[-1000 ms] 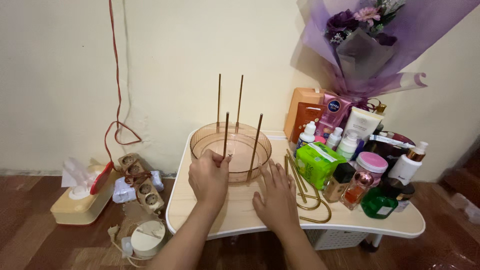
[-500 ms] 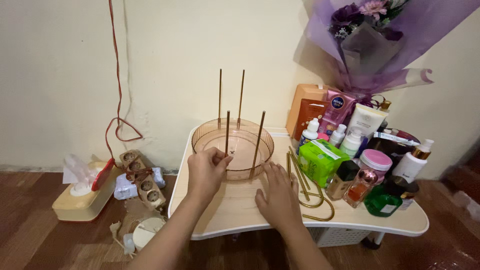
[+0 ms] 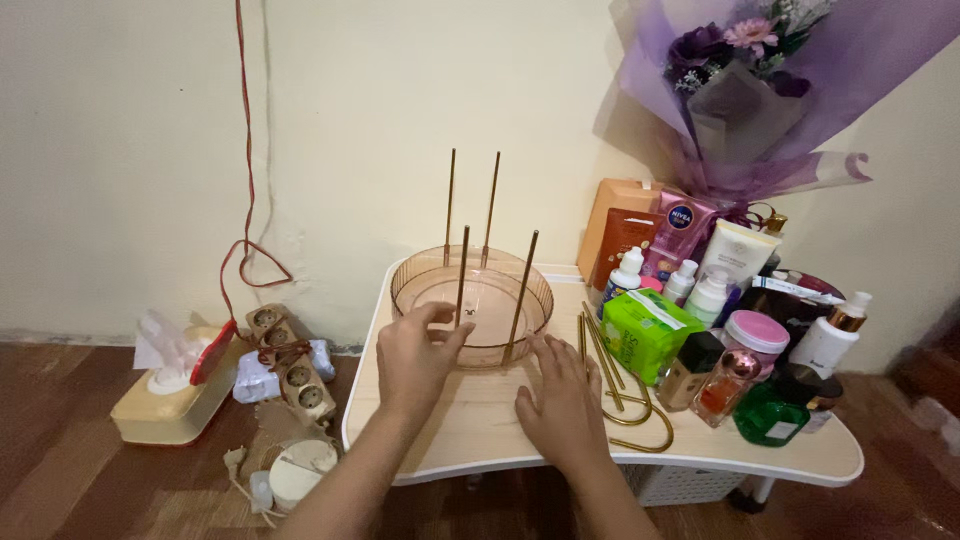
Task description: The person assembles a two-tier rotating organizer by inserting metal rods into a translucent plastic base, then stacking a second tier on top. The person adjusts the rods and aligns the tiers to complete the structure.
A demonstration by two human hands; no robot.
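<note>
A round clear pinkish tray (image 3: 430,285) stands on a small light-wood table (image 3: 480,425). Several thin gold rods (image 3: 490,208) rise upright from it. My left hand (image 3: 415,355) reaches to the tray's front rim, its fingers pinching the base of the front-left rod (image 3: 461,272). My right hand (image 3: 562,400) lies flat on the tabletop, fingers spread, just in front of the tray's right side. It holds nothing. Loose gold rods and curved gold hooks (image 3: 612,385) lie on the table to the right of that hand.
Bottles, tubes and jars (image 3: 735,305) crowd the table's right side, under a purple-wrapped bouquet (image 3: 740,90). On the wooden floor at left lie a tissue box (image 3: 170,395), power strips (image 3: 290,365) and a round white item (image 3: 300,465). A red cord (image 3: 245,150) hangs on the wall.
The view has shifted slightly. My left hand has moved forward to the front-left rod at the tray's rim. My right hand stays flat on the table.
</note>
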